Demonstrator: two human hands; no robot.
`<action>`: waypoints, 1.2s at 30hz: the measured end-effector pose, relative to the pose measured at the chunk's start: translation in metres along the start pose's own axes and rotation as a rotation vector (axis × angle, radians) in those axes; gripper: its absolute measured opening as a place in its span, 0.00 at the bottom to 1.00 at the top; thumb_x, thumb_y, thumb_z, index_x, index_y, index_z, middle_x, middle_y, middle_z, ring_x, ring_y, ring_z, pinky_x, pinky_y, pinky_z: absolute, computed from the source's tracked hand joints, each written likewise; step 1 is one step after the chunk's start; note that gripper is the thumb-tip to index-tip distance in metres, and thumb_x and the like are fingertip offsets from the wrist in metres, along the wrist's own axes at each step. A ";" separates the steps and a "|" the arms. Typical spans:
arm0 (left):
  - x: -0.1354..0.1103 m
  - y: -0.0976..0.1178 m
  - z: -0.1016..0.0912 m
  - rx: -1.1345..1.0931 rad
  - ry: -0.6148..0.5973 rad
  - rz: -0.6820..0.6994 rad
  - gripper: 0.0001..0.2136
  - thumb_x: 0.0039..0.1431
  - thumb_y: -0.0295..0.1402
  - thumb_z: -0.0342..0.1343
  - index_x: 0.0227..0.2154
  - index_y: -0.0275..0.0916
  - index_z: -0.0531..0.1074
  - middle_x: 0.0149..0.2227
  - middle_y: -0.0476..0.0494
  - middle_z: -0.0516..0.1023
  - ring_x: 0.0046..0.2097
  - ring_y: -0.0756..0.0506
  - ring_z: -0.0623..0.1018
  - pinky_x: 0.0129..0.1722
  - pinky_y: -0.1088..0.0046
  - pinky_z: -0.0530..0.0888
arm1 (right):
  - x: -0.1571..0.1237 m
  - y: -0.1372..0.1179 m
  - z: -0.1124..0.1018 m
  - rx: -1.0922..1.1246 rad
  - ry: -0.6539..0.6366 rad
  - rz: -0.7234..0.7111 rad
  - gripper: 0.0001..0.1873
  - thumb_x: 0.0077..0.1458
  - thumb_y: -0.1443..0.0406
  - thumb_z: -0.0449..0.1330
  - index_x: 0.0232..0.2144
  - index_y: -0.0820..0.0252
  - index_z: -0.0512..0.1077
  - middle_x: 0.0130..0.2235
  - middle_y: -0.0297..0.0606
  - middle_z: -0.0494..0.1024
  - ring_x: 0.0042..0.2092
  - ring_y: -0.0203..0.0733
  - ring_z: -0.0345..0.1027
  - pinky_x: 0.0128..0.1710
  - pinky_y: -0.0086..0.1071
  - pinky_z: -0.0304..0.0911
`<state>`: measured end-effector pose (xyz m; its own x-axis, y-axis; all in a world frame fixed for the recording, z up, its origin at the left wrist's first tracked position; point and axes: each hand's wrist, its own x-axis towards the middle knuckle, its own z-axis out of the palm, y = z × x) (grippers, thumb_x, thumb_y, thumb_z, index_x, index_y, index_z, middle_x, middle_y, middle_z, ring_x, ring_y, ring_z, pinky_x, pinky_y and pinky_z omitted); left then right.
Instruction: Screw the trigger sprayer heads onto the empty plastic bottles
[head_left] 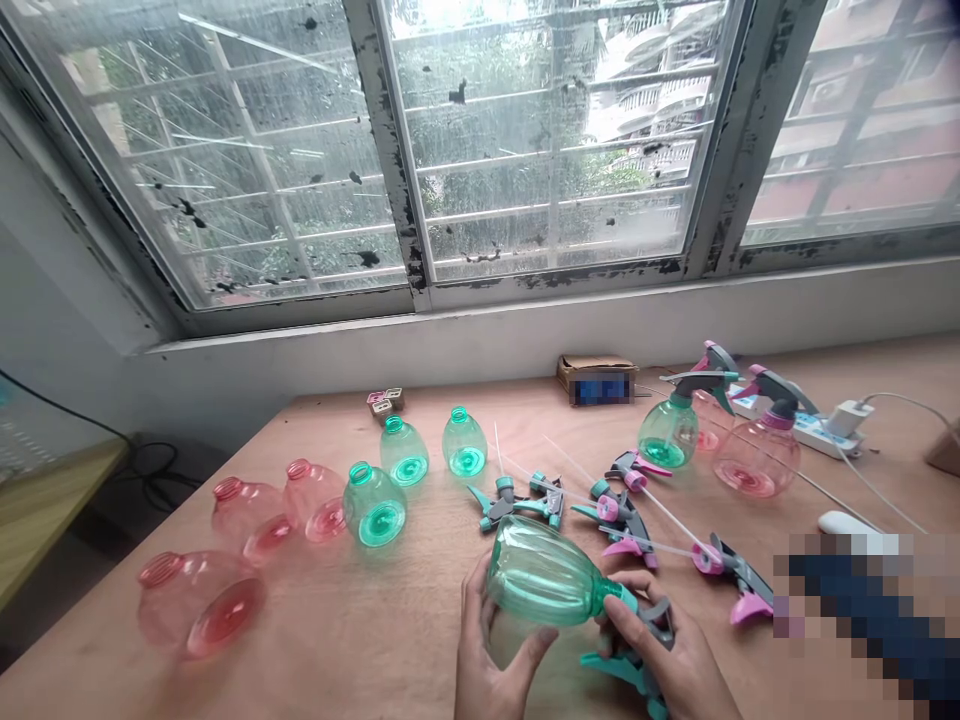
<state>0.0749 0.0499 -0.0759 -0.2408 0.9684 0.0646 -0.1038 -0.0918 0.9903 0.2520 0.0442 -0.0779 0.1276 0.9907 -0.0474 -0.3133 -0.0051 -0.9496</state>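
Observation:
A clear green spray bottle lies on its side in the air, its neck pointing right. My left hand cups the bottle's body near its base, with the thumb below. At the neck, my right hand pinches the collar of a grey and teal trigger spray head, which sits against the bottle's mouth. Whether the collar is threaded on cannot be told. Just beyond my hands lie loose teal trigger heads and pink trigger heads, with thin tubes sticking out.
Open green bottles and pink bottles stand at the left. A green bottle and pink bottles with spray heads fitted stand at the back right, near a power strip. A small cardboard box sits by the wall.

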 end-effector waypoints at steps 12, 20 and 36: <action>-0.003 0.015 0.004 -0.064 0.080 -0.047 0.40 0.47 0.48 0.72 0.60 0.39 0.64 0.57 0.33 0.78 0.60 0.32 0.77 0.59 0.61 0.73 | -0.003 -0.004 0.006 -0.155 -0.054 -0.002 0.22 0.54 0.44 0.71 0.34 0.56 0.77 0.24 0.32 0.78 0.28 0.46 0.72 0.32 0.36 0.67; 0.000 0.000 0.001 -0.041 0.017 -0.007 0.36 0.48 0.42 0.73 0.60 0.43 0.69 0.63 0.37 0.74 0.65 0.33 0.72 0.63 0.62 0.70 | 0.003 0.006 -0.001 0.032 -0.007 0.031 0.25 0.53 0.45 0.72 0.38 0.58 0.76 0.27 0.36 0.80 0.26 0.45 0.73 0.27 0.35 0.70; -0.002 0.012 0.003 -0.055 0.038 -0.027 0.38 0.46 0.47 0.73 0.60 0.41 0.68 0.58 0.36 0.79 0.61 0.31 0.76 0.60 0.62 0.73 | -0.001 0.002 0.001 -0.038 -0.051 0.024 0.25 0.53 0.44 0.71 0.37 0.57 0.75 0.24 0.34 0.78 0.26 0.43 0.71 0.28 0.32 0.66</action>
<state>0.0774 0.0478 -0.0639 -0.2731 0.9614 0.0319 -0.1637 -0.0791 0.9833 0.2506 0.0433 -0.0795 0.0720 0.9958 -0.0557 -0.2796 -0.0334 -0.9595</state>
